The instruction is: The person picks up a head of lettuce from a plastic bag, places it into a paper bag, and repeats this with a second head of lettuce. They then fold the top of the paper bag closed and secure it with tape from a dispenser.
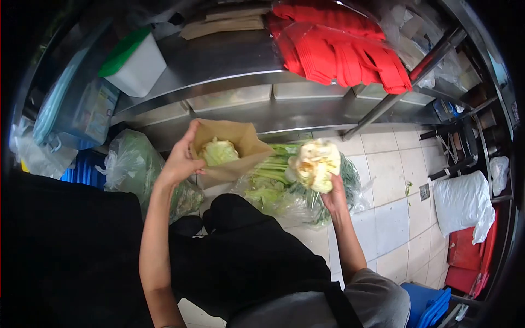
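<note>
The left hand (pixel 181 159), half open, grips the bag (pixel 240 168) by its nine-o'clock edge; the right hand (pixel 335 195), fingers mostly hidden, clasps a vegetable (pixel 316 163), perhaps cauliflower, at the bag's three o'clock. The bag partly hides a pale head (pixel 220 153) inside.

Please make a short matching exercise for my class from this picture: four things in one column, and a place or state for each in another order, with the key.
Things
1. Paper bag
2. White tub
3. Right hand
4. Big white sack

Places and states
A. Near the picture's right edge
B. Topped with a green lid
C. Held by the left hand, its mouth open
D. Gripping a pale vegetable head

Pairs: 1-C, 2-B, 3-D, 4-A
</note>
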A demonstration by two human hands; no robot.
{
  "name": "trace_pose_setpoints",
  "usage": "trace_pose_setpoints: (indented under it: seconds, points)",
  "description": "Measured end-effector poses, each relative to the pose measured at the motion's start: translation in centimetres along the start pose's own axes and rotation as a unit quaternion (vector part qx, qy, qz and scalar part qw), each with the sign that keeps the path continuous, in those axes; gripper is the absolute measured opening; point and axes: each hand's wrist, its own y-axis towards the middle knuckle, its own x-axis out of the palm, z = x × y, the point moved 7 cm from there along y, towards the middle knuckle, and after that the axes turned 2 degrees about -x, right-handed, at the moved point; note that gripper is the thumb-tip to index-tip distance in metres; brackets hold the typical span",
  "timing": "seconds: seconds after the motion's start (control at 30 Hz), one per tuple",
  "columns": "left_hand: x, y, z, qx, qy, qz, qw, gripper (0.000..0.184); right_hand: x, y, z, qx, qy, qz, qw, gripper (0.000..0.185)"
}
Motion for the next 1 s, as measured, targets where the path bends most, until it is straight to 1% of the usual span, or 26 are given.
trace_pose_setpoints:
  seconds: [0.03,0.1,0.17,0.23,0.3,0.33,0.4,0.43,0.47,0.5,0.57,0.6,0.63,0.7,0.73,0.77,0.83,0.87,0.9,0.93,1.0]
  points:
    - [0.6,0.0,0.1,-0.003,0.001,-0.008,1.000,0.092,2.1,-0.1,-1.2,-0.017,0.024,-0.039,0.999,0.051]
    - [1.6,0.3,0.0,-0.005,0.016,-0.022,1.000,0.093,7.2,0.3,-2.7,-0.086,-0.027,-0.126,0.988,0.055]
    - [2.6,0.7,-0.2,-0.001,0.043,-0.031,0.999,0.093,12.6,0.9,-2.1,-0.083,-0.015,-0.175,0.981,0.058]
    - [3.7,0.8,0.0,-0.015,0.022,-0.051,0.998,0.093,17.1,1.7,-0.5,-0.044,-0.038,-0.197,0.979,0.059]
    - [4.1,0.7,0.3,-0.033,0.021,-0.060,0.997,0.093,20.2,2.1,0.7,-0.019,-0.096,-0.238,0.966,0.052]
    - [4.1,0.8,-0.4,-0.062,0.010,-0.074,0.995,0.093,20.5,2.9,0.8,-0.062,-0.218,-0.266,0.937,0.046]
    - [4.4,0.2,0.8,-0.024,0.003,-0.067,0.997,0.093,20.9,2.6,-0.1,-0.130,-0.361,-0.294,0.875,0.045]
    - [4.5,0.1,1.5,-0.003,0.000,-0.062,0.998,0.093,21.2,2.5,-0.5,-0.165,-0.429,-0.306,0.833,0.045]
    - [4.7,0.2,1.4,0.001,-0.001,-0.065,0.998,0.093,21.5,2.3,-0.8,-0.202,-0.494,-0.308,0.788,0.047]
    - [4.9,0.3,1.6,0.007,0.006,-0.071,0.997,0.093,22.3,2.0,-0.4,-0.212,-0.553,-0.336,0.732,0.049]
    - [5.7,0.2,2.0,0.017,0.021,-0.084,0.996,0.093,23.7,0.8,0.8,-0.229,-0.659,-0.381,0.607,0.052]
    - [6.2,0.1,2.4,0.011,-0.006,-0.095,0.995,0.093,24.0,0.8,2.2,-0.162,-0.692,-0.402,0.578,0.052]
    - [6.5,-0.3,2.4,0.014,0.007,-0.097,0.995,0.094,24.2,0.8,3.7,-0.118,-0.689,-0.449,0.557,0.054]
    - [6.9,-1.0,2.6,0.027,0.035,-0.100,0.994,0.096,25.9,-0.6,3.4,-0.050,-0.693,-0.488,0.528,0.055]
    - [6.7,-1.3,1.9,-0.009,0.052,-0.112,0.992,0.100,24.7,0.1,5.1,-0.076,-0.690,-0.507,0.512,0.054]
    - [6.3,-1.1,1.3,0.056,0.062,-0.110,0.990,0.102,23.6,1.0,6.4,-0.115,-0.689,-0.520,0.491,0.054]
    - [6.2,-1.7,1.6,0.026,0.033,-0.120,0.992,0.097,24.4,-0.3,4.1,-0.136,-0.679,-0.510,0.510,0.055]
    - [6.3,-2.5,2.8,0.004,0.049,-0.133,0.990,0.094,24.6,-0.4,3.0,-0.173,-0.677,-0.506,0.506,0.058]
    - [6.2,-2.9,3.1,0.016,0.010,-0.134,0.991,0.093,25.0,-0.9,1.7,-0.201,-0.671,-0.504,0.505,0.061]
    - [5.9,-3.4,3.4,0.008,0.025,-0.126,0.992,0.092,24.9,-0.8,0.0,-0.161,-0.649,-0.489,0.560,0.062]
    - [5.1,-4.3,4.5,-0.001,0.033,-0.108,0.994,0.091,25.4,-2.5,-5.4,-0.312,-0.593,-0.479,0.568,0.061]
